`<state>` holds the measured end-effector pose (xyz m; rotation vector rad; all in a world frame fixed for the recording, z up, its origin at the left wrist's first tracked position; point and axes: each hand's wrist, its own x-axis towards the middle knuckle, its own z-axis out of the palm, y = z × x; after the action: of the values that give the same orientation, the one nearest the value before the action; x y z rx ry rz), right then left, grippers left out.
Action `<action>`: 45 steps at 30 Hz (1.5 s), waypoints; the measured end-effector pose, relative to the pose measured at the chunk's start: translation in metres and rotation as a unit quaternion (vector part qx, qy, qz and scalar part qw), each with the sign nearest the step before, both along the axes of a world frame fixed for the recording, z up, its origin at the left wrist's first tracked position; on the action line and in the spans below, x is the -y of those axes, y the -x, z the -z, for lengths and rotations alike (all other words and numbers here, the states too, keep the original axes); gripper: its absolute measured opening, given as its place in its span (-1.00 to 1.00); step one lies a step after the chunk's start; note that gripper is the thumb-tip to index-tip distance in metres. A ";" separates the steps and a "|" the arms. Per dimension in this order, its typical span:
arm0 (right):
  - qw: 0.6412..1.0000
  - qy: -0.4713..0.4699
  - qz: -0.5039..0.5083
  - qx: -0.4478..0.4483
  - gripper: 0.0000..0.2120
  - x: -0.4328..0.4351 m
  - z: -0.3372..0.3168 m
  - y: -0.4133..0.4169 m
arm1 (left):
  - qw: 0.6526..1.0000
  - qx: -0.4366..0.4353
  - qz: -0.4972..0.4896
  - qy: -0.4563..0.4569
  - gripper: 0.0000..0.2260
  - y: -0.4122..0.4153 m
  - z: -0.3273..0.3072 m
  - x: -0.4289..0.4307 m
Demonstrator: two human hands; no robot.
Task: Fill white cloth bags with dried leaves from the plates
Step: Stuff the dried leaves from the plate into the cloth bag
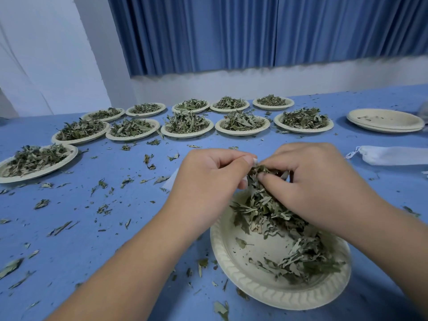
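Right hand pinched a clump of dried leaves above the paper plate; left hand, at nine o'clock, gripped the barely visible bag mouth. Leaves judged light, brittle; gather loosely.

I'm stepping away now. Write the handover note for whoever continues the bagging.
Left hand: pinching the white bag's edge, mostly hidden.
Right hand: pushing a clump of dried leaves toward it.
Near plate: partly emptied.
Eleven full plates wait behind; emptied plates are stacked far right.
White cloth bag lies right.
Left: finish this plate, then the rest.
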<state>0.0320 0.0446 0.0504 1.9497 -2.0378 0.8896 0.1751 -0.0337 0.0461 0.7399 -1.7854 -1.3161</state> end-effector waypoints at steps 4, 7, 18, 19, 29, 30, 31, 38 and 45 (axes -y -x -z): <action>0.999 -0.034 0.011 -0.031 -0.82 0.002 0.001 -0.003 | 1.000 0.000 0.012 -0.010 -0.85 0.003 0.001 -0.003; 0.997 -0.064 0.006 -0.032 -0.82 0.003 0.001 -0.004 | 1.000 0.014 0.004 0.017 -0.82 0.006 0.003 -0.005; 0.999 0.026 0.011 0.027 -0.77 0.001 0.001 -0.003 | 0.999 -0.018 -0.011 -0.047 -0.88 0.007 0.006 -0.002; 0.999 0.020 -0.005 0.041 -0.74 0.000 0.000 -0.002 | 0.998 -0.020 -0.013 -0.055 -0.88 0.006 0.006 -0.001; 0.987 0.072 0.002 0.141 -0.88 0.006 0.007 -0.004 | 0.991 -0.047 0.007 -0.128 -0.90 0.008 0.009 0.001; 0.987 0.076 0.002 0.144 -0.87 0.006 0.007 -0.005 | 0.990 -0.046 0.007 -0.129 -0.90 0.008 0.009 0.002; 0.985 0.079 -0.001 0.150 -0.85 0.006 0.008 -0.005 | 0.990 -0.046 0.005 -0.130 -0.90 0.008 0.010 0.003; 0.932 -0.046 -0.096 0.348 -0.77 0.002 0.001 0.006 | 0.989 -0.055 -0.015 -0.134 -0.90 0.004 0.013 0.010; 0.920 -0.039 -0.125 0.370 -0.79 0.006 0.001 0.003 | 0.987 -0.067 0.000 -0.148 -0.91 0.005 0.016 0.011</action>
<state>0.0289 0.0386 0.0489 2.1602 -2.2086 1.8677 0.1703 -0.0447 0.0302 0.7902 -1.5017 -1.6132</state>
